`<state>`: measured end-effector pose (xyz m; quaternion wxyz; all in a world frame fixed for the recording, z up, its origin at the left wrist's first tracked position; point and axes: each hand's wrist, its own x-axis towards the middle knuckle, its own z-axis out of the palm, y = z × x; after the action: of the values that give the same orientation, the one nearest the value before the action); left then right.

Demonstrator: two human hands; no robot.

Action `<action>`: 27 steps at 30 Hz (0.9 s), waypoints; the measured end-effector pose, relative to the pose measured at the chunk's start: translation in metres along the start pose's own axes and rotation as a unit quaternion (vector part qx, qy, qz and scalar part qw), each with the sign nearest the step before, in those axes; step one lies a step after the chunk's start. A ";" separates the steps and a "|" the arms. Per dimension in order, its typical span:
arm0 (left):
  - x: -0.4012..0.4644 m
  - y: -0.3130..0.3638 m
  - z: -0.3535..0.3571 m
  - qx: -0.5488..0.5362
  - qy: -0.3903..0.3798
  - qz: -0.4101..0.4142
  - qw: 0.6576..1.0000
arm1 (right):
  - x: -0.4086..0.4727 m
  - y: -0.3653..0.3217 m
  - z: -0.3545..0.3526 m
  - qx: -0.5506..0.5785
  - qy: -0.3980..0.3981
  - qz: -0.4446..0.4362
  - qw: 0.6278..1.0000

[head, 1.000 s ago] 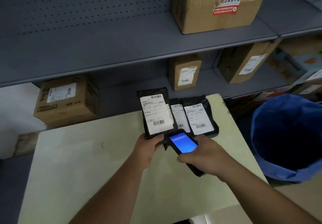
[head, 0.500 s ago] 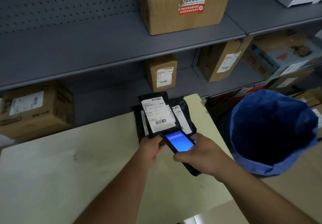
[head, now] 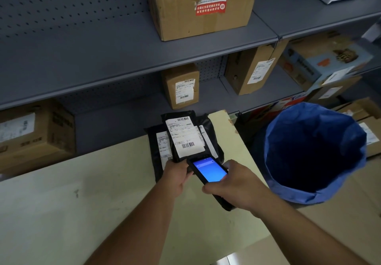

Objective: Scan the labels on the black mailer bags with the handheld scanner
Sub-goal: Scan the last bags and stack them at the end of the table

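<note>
A: Hidden? Two lower mailer bags (head: 159,147), labels mostly covered.
B: Top mailer bag (head: 181,135) on counter (head: 82,192): left hand (head: 175,177) grip pinches it; right hand (head: 237,186) grip wraps handheld scanner (head: 209,172)

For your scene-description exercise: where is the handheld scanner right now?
In the head view, right of centre, the handheld scanner is gripped by the right hand, just below the labelled black mailer bag that the left hand holds.

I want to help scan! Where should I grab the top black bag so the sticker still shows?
Pinch the top black bag at its near bottom-left corner, coming from the left, like the left hand does. The label covers most of its face, and the scanner in the right hand points from the right.
</note>
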<state>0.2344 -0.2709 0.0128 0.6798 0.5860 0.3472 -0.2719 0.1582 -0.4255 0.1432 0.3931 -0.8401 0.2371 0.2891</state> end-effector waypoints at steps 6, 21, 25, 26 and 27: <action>-0.002 0.000 -0.005 -0.004 -0.001 -0.001 1.000 | -0.002 -0.006 0.006 0.005 0.002 -0.007 1.000; -0.014 -0.004 -0.095 0.029 -0.018 0.007 0.999 | -0.023 -0.043 0.060 -0.024 0.004 -0.040 0.999; -0.024 -0.005 -0.122 0.034 -0.009 0.012 0.999 | -0.029 -0.055 0.080 -0.034 -0.008 -0.044 0.998; -0.025 -0.005 -0.128 0.036 -0.005 0.011 0.999 | -0.030 -0.057 0.084 -0.036 -0.011 -0.045 0.998; -0.025 -0.007 -0.136 0.036 0.001 0.011 0.999 | -0.032 -0.059 0.089 -0.039 -0.013 -0.048 0.998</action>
<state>0.1927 -0.1391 0.0179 0.6606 0.6142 0.3318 -0.2759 0.1455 -0.3150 0.1495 0.3768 -0.8610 0.1802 0.2903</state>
